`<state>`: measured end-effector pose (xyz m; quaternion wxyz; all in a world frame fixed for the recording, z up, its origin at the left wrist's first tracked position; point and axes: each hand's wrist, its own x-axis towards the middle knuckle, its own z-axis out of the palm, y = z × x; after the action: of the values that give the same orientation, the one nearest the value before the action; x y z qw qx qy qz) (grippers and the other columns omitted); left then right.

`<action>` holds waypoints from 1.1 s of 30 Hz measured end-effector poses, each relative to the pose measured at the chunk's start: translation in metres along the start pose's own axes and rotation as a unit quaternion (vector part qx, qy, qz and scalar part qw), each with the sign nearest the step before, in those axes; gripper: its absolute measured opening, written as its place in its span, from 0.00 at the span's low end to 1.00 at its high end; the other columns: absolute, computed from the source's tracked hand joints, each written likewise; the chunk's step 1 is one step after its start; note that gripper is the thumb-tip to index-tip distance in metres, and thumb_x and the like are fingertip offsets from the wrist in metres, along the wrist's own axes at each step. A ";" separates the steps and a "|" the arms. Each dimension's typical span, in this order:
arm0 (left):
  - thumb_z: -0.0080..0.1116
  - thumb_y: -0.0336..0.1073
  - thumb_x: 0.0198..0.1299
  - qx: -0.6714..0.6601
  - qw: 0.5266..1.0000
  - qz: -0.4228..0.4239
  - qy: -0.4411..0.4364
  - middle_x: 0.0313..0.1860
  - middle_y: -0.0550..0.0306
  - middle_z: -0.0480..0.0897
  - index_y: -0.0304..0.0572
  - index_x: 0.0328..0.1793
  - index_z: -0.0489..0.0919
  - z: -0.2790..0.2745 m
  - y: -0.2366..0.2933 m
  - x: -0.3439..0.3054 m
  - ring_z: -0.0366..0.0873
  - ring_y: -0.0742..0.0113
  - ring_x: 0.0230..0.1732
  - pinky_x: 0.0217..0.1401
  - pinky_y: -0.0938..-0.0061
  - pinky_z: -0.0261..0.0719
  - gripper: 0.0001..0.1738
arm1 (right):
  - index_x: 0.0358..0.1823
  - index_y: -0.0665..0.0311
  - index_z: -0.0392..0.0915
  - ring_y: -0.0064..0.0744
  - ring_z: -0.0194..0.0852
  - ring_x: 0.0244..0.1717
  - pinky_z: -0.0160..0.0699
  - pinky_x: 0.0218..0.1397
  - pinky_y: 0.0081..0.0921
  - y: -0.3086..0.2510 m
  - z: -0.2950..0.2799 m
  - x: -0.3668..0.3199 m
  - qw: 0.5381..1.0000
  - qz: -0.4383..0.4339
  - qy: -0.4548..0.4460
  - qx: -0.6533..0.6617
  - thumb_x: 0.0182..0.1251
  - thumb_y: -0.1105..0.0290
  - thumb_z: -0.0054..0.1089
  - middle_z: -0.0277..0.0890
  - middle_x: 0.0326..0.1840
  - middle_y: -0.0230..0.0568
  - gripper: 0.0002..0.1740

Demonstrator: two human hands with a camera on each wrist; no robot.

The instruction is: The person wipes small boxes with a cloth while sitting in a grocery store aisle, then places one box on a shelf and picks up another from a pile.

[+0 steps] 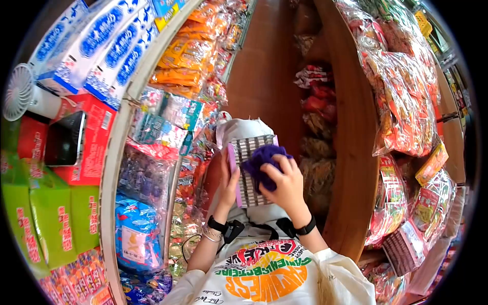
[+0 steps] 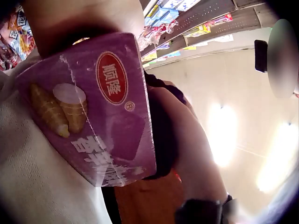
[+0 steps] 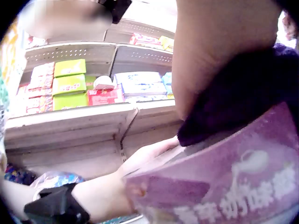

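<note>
A purple snack box [image 1: 246,147] sits over the person's lap, its upper face showing rows of small pale packets with dark bands. The left hand [image 1: 230,187] grips the box along its left side. In the left wrist view, the box's side [image 2: 119,123] carries a taro picture and a red oval logo. Bunched in the right hand [image 1: 285,184] is a dark purple cloth [image 1: 259,161], pressed against the upper face of the box. The right wrist view has this cloth [image 3: 238,88] lying over the box edge, with the left hand [image 3: 152,156] behind.
Shelves of bagged snacks [image 1: 185,56] run along the left, with blue-and-white boxes [image 1: 101,35], green boxes [image 1: 56,218] and a small white fan [image 1: 20,91] above. A wooden shelf edge [image 1: 351,127] with bagged goods [image 1: 401,96] borders the right. Brown floor [image 1: 262,56] lies between.
</note>
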<state>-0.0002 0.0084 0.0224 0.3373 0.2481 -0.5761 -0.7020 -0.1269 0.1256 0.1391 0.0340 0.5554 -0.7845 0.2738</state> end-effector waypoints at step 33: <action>0.50 0.37 0.73 -0.055 0.997 0.033 0.032 0.81 0.43 0.58 0.32 0.83 0.52 0.016 -0.012 0.005 0.54 0.54 0.82 0.84 0.62 0.48 0.38 | 0.44 0.52 0.84 0.51 0.77 0.51 0.80 0.56 0.42 0.033 -0.032 0.087 0.965 -0.044 -0.221 0.134 0.48 0.69 0.76 0.77 0.50 0.41 0.18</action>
<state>-0.0177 0.0162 0.0147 0.3912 0.2324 -0.5335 -0.7130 -0.1970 0.0741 0.1842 -0.2030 0.6359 -0.7030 0.2454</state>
